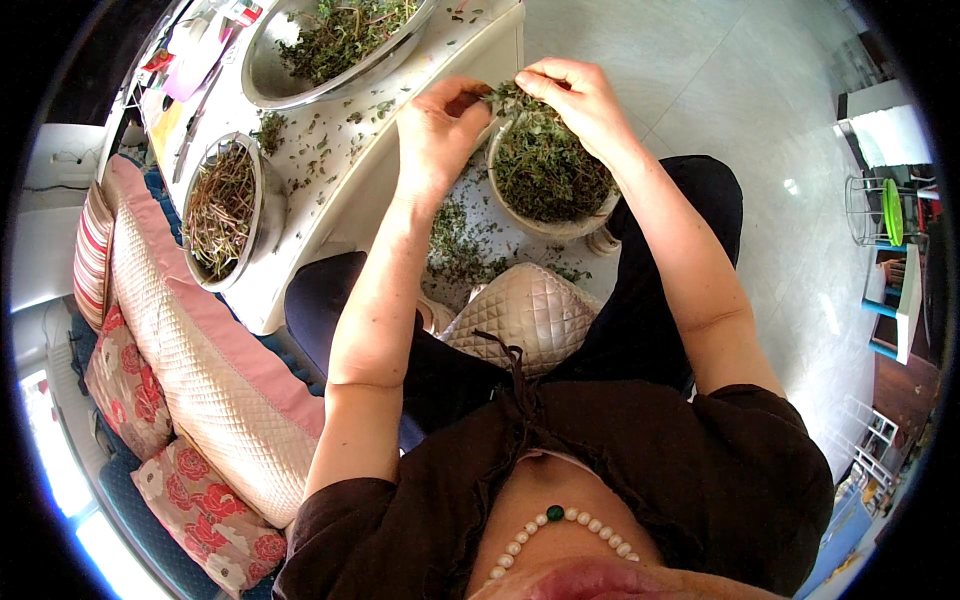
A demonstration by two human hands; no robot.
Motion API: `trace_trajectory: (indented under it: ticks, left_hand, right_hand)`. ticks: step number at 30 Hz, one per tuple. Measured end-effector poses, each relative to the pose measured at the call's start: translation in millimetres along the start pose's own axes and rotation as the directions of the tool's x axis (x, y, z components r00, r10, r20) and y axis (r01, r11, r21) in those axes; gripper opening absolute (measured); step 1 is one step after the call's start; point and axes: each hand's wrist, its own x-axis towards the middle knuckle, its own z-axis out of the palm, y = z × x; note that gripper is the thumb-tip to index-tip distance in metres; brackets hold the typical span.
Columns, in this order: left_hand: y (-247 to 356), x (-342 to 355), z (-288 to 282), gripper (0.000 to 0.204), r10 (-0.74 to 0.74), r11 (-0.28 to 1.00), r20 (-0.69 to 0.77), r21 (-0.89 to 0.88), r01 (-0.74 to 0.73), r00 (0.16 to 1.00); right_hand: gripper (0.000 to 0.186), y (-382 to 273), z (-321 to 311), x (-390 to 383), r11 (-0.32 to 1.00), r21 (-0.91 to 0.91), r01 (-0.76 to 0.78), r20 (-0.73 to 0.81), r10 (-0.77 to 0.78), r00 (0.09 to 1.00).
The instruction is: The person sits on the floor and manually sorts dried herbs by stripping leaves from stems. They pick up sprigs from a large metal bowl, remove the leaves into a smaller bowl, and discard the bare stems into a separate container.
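"Covering part of the white table (340,150), are those small leaves?"

"Yes, they are scattered between the two vessels on it. More loose leaves (455,245) lie lower down, between the person's legs. To the left stands a quilted sofa (200,340) with flowered cushions (200,505), and to the right I see a pale, shiny floor (770,130)."

"What do the vessels contain?"

"The large metal basin (268,72), at the far side, contains leafy greens (345,45). The smaller metal bowl (268,205), nearer to the sofa, is full of thin brown stems (220,215). Beside the table, between the knees, is a pale bucket (545,230), and dark green herbs (550,170) fill it almost to the rim."

"And the hands, how are they placed?"

"Both forearms reach forward, and the hands come near each other over the far rim of the bucket. The right hand (580,95) bends downward, and its thumb and fingers pinch a leafy sprig (512,98). The left hand (440,125) has its fingers curled, with the tips at the left end of this sprig. Whether they grip it, I cannot tell."

"So where exactly is the sprig?"

"Between the two hands, just above the bucket's far edge."
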Motion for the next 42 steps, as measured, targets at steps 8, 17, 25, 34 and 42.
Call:
trace_trajectory:
  ticks: [8,17,25,34,42]
  left_hand:
    - [0,-2,-5,0.019,-0.122,0.983,0.161,-0.118,0.142,0.979]
    - [-6,-4,1,0.017,-0.013,1.0,0.016,-0.007,0.013,1.0]
    - [-9,-10,11,0.014,0.043,0.999,-0.077,-0.013,-0.044,0.996]
    - [-14,-5,3,0.014,-0.042,0.999,0.093,0.02,0.04,0.995]
    - [2,-8,5,0.016,0.159,0.945,0.076,0.276,-0.174,0.984]
  right_hand:
    - [0.018,4,0,0,0.932,0.328,-0.157,0.109,0.127,0.986]
    - [0.016,4,10,-2,0.999,0.032,-0.028,0.115,0.024,0.993]
    - [0.017,5,12,-2,0.994,0.065,-0.09,0.068,0.085,0.994]
    - [0.018,-6,13,-4,0.999,-0.047,-0.013,0.055,0.016,0.998]
    - [0.019,1,9,-2,0.996,-0.057,-0.071,0.138,0.079,0.987]
